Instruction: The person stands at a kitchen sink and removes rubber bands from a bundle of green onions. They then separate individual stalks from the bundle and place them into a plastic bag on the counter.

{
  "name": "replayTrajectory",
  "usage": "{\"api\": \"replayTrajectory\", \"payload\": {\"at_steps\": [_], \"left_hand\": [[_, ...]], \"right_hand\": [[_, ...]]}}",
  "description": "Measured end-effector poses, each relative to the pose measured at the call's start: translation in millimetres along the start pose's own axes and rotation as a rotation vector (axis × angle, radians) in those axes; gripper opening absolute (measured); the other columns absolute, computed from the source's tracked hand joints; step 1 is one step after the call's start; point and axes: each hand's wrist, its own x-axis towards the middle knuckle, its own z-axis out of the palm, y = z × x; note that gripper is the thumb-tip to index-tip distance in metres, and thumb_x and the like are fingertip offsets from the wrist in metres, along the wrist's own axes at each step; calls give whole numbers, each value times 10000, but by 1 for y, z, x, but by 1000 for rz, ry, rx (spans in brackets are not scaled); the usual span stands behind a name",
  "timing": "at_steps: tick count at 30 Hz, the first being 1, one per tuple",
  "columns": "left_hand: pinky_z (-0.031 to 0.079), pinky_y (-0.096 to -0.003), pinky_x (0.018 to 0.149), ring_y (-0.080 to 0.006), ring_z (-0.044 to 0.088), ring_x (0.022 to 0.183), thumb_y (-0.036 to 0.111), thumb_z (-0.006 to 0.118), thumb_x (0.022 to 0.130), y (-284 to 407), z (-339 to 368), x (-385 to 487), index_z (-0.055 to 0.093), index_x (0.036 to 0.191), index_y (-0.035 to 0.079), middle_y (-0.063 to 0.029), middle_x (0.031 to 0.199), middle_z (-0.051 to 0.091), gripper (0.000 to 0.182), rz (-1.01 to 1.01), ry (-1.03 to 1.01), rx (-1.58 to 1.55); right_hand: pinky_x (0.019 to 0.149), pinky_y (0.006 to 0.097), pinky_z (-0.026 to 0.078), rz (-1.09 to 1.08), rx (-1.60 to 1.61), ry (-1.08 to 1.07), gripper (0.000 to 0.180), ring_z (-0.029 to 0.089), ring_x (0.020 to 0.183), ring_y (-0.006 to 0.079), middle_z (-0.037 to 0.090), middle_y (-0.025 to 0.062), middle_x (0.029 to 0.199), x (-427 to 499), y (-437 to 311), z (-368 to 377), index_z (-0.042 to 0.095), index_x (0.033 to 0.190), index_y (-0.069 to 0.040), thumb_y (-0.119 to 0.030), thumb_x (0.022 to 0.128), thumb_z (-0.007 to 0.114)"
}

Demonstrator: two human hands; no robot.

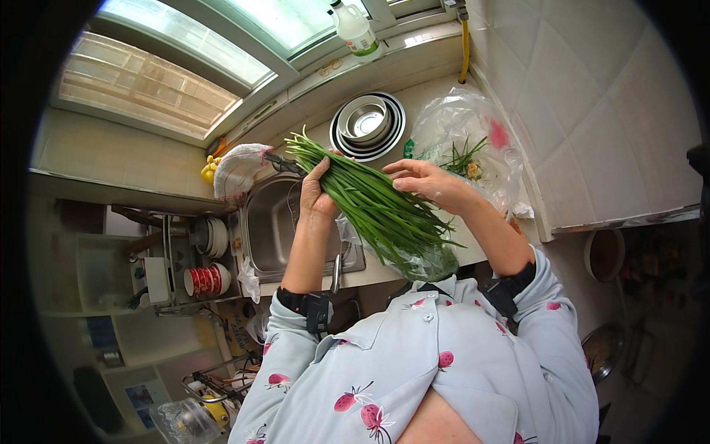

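My left hand (318,191) is closed around a large bunch of green garlic chives (377,202) near its pale stem ends, holding it up over the counter beside the sink. The leafy ends spread down towards my chest. At the right edge of the bunch is my right hand (419,180), its fingers slightly curled and apart; whether the fingertips touch the leaves is hard to tell. Below the bunch lies a clear plastic bag (438,262) with green inside. On another plastic bag (444,114) at the right rest loose chive trimmings (465,161).
A stainless steel sink (270,222) with a faucet is at the left, a cloth (238,169) near it. Nested metal bowls (364,123) stand behind the chives. A plastic jug (358,33) is on the windowsill. Stacked bowls (205,280) sit on a rack further left.
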Motion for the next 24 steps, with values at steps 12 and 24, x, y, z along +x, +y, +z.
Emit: {"api": "replayTrajectory", "payload": {"at_steps": [12,24], "left_hand": [[435,-484,961,-290,592,972,-8,618,802,29,-10,-4,585,1028,-4,-121,989,630,228,147,156,38],[453,-467,942,-278,596,956,9,628,808,22,-13,1,582,1030,-11,-117,987,629,228,156,162,63]], "right_hand": [[603,222,471,-66,-249,217,150,580,662,99,612,60,739,-61,-1,6,580,921,65,-43,815,582],[608,217,471,-54,-224,160,135,561,663,82,624,55,773,-35,10,16,583,909,27,-73,824,612]]}}
